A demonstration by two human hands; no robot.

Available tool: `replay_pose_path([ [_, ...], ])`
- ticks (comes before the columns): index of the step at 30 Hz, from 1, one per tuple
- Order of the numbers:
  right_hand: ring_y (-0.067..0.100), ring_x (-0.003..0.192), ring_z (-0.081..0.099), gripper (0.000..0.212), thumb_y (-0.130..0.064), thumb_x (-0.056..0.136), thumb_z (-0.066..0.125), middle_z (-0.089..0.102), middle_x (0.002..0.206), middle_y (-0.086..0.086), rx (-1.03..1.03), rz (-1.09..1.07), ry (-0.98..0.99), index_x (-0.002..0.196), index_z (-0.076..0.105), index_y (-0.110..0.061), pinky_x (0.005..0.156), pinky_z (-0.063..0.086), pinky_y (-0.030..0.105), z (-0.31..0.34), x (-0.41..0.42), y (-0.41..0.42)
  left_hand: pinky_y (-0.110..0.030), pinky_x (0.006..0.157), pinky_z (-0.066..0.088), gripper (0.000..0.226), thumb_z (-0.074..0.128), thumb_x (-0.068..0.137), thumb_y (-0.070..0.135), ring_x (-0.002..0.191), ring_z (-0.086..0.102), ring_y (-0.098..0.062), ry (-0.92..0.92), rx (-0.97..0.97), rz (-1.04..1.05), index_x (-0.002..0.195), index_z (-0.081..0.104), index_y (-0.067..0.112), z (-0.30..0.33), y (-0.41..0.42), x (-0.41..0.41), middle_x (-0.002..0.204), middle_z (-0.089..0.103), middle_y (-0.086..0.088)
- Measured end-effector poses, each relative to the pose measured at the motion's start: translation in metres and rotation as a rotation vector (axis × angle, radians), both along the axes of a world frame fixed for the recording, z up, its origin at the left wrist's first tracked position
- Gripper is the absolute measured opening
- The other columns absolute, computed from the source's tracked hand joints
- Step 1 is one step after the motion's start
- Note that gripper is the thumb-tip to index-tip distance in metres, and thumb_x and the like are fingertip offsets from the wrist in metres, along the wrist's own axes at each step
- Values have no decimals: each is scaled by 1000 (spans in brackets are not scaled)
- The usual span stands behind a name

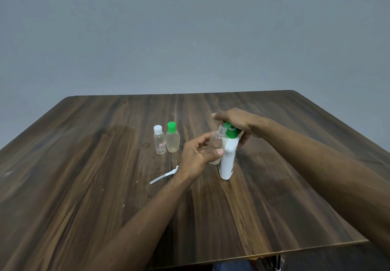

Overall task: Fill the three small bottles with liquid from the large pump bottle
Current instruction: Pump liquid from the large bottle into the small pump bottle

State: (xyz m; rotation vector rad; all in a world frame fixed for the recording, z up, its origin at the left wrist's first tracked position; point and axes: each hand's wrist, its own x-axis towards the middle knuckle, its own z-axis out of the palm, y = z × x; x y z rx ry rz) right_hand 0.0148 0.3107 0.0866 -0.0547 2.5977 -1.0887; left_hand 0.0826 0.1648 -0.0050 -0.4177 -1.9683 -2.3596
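The left hand (198,154) is curled round a clear small bottle (216,144), uncapped, thumb across its lower front, fingers behind. The bottle is held upright w/ its open threaded neck just under the green pump head (231,130). A little pale liquid is seen at its bottom.

The right hand (238,123) is laid over the pump head from above, fingers bent down over it and the thumb down beside the collar; the nozzle is mostly covered. The large pump bottle (228,161), white w/ green collar, stands on the table (105,175), touching the held bottle on its right. A dark mark is seen low on its front; no writing can be read.

Left of the left hand, near the wrist, a white pump tube piece (163,176) lies flat on the wood.

Further left and beyond, two capped small bottles stand touching each other: a green-capped bottle (172,139) w/ yellowish liquid at approx. the bottom part, and a white-capped bottle (159,139), clear, w/ a small red-and-blue label; lettering too blurred to be read.

A gray wall (190,28) is seen behind the table.
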Motion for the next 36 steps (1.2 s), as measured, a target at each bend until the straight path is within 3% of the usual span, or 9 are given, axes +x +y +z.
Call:
replay_pose_path([
  [4, 33, 88, 72, 48, -56, 100, 48, 75, 94, 13, 4, 15, -37, 92, 66, -12, 84, 60, 52, 2, 0, 0, -22, 70, 50, 54, 74, 64, 13, 87, 65, -11, -1, 1, 1, 116, 63, 12, 2, 1, 0, 98, 71, -2],
  [11, 35, 76, 70, 34, -33, 105, 46, 72, 90, 17, 53, 17, 23, 93, 66, -8, 74, 62, 52, 0, -1, -2, -22, 70, 51, 49, 74, 65, 10, 85, 65, -8, -12, 20, -13, 113, 65, 16, 0, 1, 1, 94, 72, 3],
  [15, 33, 82, 73, 46, -51, 100, 52, 75, 89, 15, 12, 7, 3, 96, 66, -8, 71, 62, 46, -1, -2, 1, -21, 70, 51, 44, 73, 73, -2, 85, 65, -7, -7, 17, -20, 111, 65, 18, 1, 0, 1, 93, 72, 5],
  [19, 34, 89, 73, 54, -64, 97, 50, 75, 91, 13, 1, 30, -46, 90, 66, -12, 80, 61, 49, 3, -2, 1, -20, 71, 50, 44, 74, 72, 0, 86, 64, -7, -8, 28, -25, 111, 65, 17, 3, 1, 2, 94, 72, 4],
  [23, 32, 82, 70, 46, -51, 102, 48, 73, 87, 13, 17, 29, -33, 90, 66, -11, 78, 60, 48, 2, -2, 0, -20, 70, 50, 44, 75, 71, 0, 87, 64, -8, -4, 21, -22, 110, 65, 18, 3, 1, 2, 95, 71, 3],
  [26, 29, 71, 69, 40, -43, 104, 48, 72, 80, 12, 29, 16, 8, 89, 65, -10, 68, 60, 42, -1, -3, 1, -22, 72, 51, 42, 71, 76, -5, 89, 64, -9, -7, 13, -18, 109, 65, 21, 3, 1, 2, 97, 71, 1],
  [29, 28, 67, 70, 41, -43, 104, 48, 72, 78, 11, 38, 14, 31, 88, 65, -9, 64, 60, 40, -2, -3, 1, -24, 72, 52, 43, 71, 76, -4, 91, 64, -11, -15, 15, -12, 108, 65, 23, 3, 0, 3, 99, 71, 1],
  [36, 32, 87, 73, 56, -69, 94, 50, 74, 91, 13, -10, 20, -32, 87, 62, -14, 83, 60, 50, 1, -4, 1, -25, 73, 52, 43, 74, 73, -1, 89, 64, -11, -23, 25, -24, 108, 67, 24, 4, 0, 5, 98, 71, 0],
])
